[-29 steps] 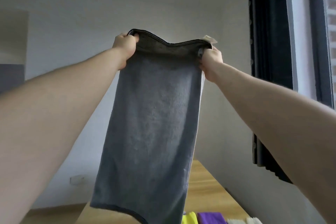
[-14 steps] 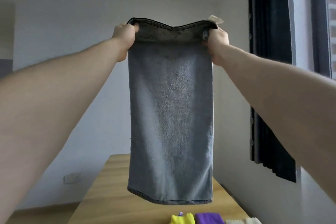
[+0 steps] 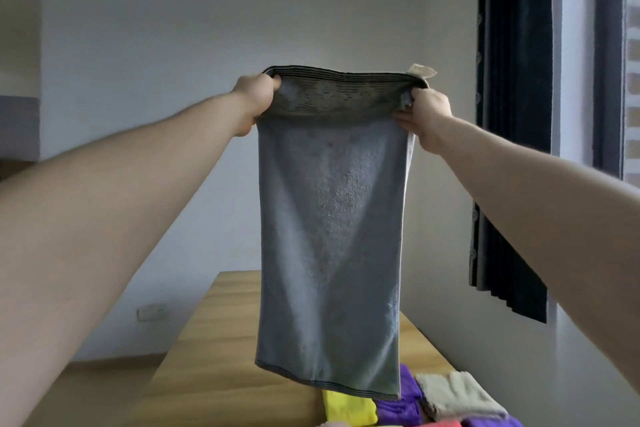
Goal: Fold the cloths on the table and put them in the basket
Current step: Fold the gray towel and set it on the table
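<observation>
A grey towel (image 3: 330, 218) hangs full length in the air in front of me, doubled over at its top edge, with a small white label at the top right corner. My left hand (image 3: 254, 100) pinches its upper left corner and my right hand (image 3: 427, 114) pinches its upper right corner. The towel's lower hem dangles just above the wooden table (image 3: 214, 357). Below it lie a yellow cloth (image 3: 348, 407), a purple cloth (image 3: 398, 407) and a beige cloth (image 3: 457, 392). No basket is in view.
A dark curtain (image 3: 512, 114) hangs beside a window at the right. A white wall with a socket (image 3: 150, 313) stands behind the table. A pink and another purple cloth peek in at the bottom edge.
The towel has swung from slanting towards me to hanging straight. My view has tilted down, so my hands and the towel sit lower and more of the table and cloths shows.
</observation>
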A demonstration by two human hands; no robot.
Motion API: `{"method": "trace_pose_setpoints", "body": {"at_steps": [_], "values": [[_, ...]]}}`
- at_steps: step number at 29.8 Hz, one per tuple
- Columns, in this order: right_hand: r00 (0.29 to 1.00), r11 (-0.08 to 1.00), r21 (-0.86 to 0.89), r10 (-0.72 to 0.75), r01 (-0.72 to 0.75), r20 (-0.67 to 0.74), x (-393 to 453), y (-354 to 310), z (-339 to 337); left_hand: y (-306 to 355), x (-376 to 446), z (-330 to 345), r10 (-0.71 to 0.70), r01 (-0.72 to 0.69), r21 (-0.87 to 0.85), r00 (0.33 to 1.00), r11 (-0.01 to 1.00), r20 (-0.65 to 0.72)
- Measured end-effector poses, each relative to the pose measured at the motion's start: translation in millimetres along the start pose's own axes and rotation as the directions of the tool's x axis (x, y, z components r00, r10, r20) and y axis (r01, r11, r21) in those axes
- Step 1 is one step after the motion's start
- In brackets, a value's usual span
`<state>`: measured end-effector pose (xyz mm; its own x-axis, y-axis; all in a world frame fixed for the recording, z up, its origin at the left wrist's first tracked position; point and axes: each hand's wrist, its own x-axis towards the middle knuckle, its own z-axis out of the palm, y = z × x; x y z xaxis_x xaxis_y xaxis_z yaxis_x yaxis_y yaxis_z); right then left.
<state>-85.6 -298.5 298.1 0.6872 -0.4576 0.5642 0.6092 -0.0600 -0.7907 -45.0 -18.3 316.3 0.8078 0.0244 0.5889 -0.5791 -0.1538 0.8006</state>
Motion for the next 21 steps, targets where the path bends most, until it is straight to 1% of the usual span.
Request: {"method": "trace_pose_setpoints", "body": {"at_steps": [2, 5, 11, 14, 21], "values": [[1.000, 1.000, -0.015, 0.026, -0.026, 0.005, -12.2, 0.8, -8.5, 1.0, -10.9, -3.6, -0.029, 0.024, 0.106, 0.999, 0.994, 0.045], [0.998, 0.998, -0.026, 0.062, -0.062, 0.001, -33.6, 0.6, -22.7, 5.4, -34.8, -13.8, -0.026, 0.003, 0.263, 0.996, 0.965, 0.086], [0.998, 0.975, -0.219, 0.055, -0.048, 0.027, -89.9, 5.8, -51.0, 5.0, -98.7, -38.8, -0.043, -0.040, 0.430, 0.983, 0.902, 0.180], [0.997, 0.962, -0.270, 0.058, -0.040, 0.056, -113.1, 14.1, -63.2, -2.6, -130.5, -48.7, -0.079, -0.033, 0.466, 0.972, 0.884, 0.219], [0.991, 0.984, -0.156, 0.103, -0.089, 0.086, -187.0, 31.3, -88.1, -25.6, -212.3, -67.2, -0.143, 0.007, 0.448, 0.952, 0.894, 0.270]]}}
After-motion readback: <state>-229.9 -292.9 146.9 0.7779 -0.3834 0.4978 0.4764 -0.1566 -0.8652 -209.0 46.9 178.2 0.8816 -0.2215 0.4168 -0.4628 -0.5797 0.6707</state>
